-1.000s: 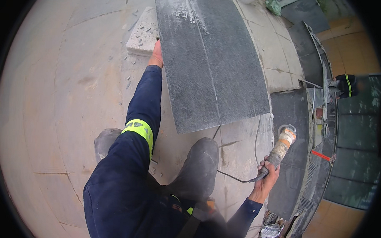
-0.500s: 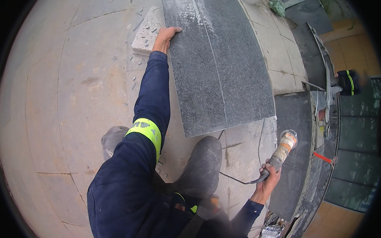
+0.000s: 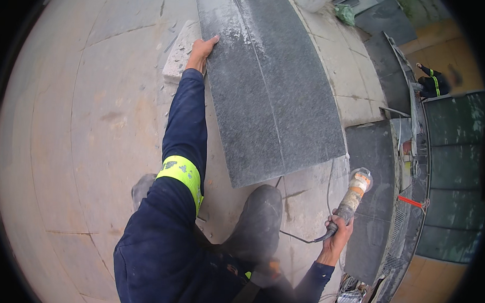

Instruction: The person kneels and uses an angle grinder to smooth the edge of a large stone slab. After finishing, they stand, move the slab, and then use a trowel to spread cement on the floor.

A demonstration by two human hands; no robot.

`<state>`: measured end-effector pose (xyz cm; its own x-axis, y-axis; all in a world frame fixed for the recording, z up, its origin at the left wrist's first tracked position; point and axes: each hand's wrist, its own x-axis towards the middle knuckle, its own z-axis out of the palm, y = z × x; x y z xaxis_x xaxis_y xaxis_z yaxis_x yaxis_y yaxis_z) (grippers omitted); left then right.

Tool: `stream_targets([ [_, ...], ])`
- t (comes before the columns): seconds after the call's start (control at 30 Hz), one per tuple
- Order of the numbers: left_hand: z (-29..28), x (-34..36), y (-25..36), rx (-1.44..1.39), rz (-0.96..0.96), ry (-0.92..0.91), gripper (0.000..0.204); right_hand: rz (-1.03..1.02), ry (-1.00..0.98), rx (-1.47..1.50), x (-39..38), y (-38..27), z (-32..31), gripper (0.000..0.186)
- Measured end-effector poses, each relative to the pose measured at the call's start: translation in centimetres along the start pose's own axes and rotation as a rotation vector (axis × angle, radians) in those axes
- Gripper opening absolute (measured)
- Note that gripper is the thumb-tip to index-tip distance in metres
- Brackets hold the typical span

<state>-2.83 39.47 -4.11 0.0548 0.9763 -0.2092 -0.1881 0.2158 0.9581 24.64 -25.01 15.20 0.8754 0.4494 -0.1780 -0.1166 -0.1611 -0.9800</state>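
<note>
My left hand (image 3: 201,52) reaches far forward and grips the left edge of a dark grey stone slab (image 3: 298,73), thumb on top and fingers hidden under the edge. A straight scored line runs lengthwise down the slab, with white dust around its far part. Beside and partly beneath that edge lies a pale, chip-strewn block (image 3: 177,59). Off to the right, my right hand (image 3: 340,236) is wrapped around the rear body of a dusty orange-and-grey angle grinder (image 3: 351,199). The grinder's head points away from me, apart from the slab. Its black cord (image 3: 298,238) trails left.
Grey paving (image 3: 108,163) with stone chips lies left. More dark slabs (image 3: 373,156) lie right, beside a strip of rubble and an orange-red bar (image 3: 410,201). Cables and bags (image 3: 349,297) sit at lower right. A co-worker (image 3: 433,83) crouches at far right.
The view has shifted slightly, so slab and block sit a little lower and further left. Both my grips stay the same. The co-worker's arm now shows stretched out.
</note>
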Motion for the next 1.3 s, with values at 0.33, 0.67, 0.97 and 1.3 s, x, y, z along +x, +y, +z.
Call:
stream_targets([
  [0.33, 0.8, 0.0, 2.2, 0.014, 0.007, -0.004, 0.066, -0.006, 0.005, -0.023, 0.2, -0.2, 0.2, 0.055],
  [0.67, 1.3, -0.8, 3.1, 0.058, 0.187, 0.014, 0.074, 0.019, 0.036, 0.023, 0.4, -0.2, 0.6, 0.056],
  [0.97, 3.4, -10.3, -0.1, 0.093, 0.081, 0.096, 0.068, -0.023, -0.036, 0.036, -0.4, -1.4, -1.8, 0.057],
  [1.3, 6.9, -37.4, -2.3, 0.716, 0.088, 0.386, 0.072, -0.048, -0.243, 0.038, 0.2, -0.2, -5.2, 0.059],
])
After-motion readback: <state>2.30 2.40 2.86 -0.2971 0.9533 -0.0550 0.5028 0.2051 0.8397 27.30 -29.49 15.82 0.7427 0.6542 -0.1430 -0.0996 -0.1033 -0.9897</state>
